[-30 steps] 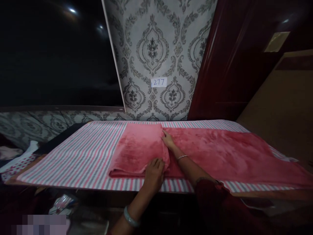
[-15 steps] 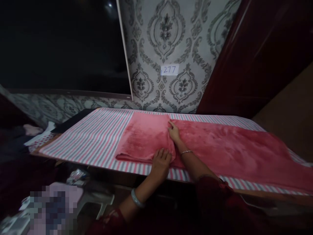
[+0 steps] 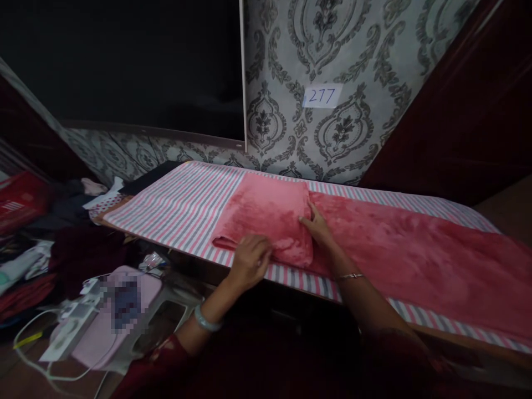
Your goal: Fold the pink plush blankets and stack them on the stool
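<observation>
A pink plush blanket lies lengthwise on a striped cloth, with its left part doubled over into a squarish folded section. My right hand is at that section's right edge; its thumb rests on the upper layer and its fingers close around the fold. Near the front edge of the same section, my left hand has its fingers curled in, somewhat blurred, with no cloth visible between them. A bangle circles each wrist.
The striped cloth covers a long table against a patterned wall. A large dark screen hangs behind its left side. Down at the left, a stool bears a pink item and a power strip with white cords. Clothes lie heaped beyond.
The camera view has turned left and down. My left hand has slid left along the folded section's front edge, and its flat fingers have curled. The right hand stays at the fold's right edge.
</observation>
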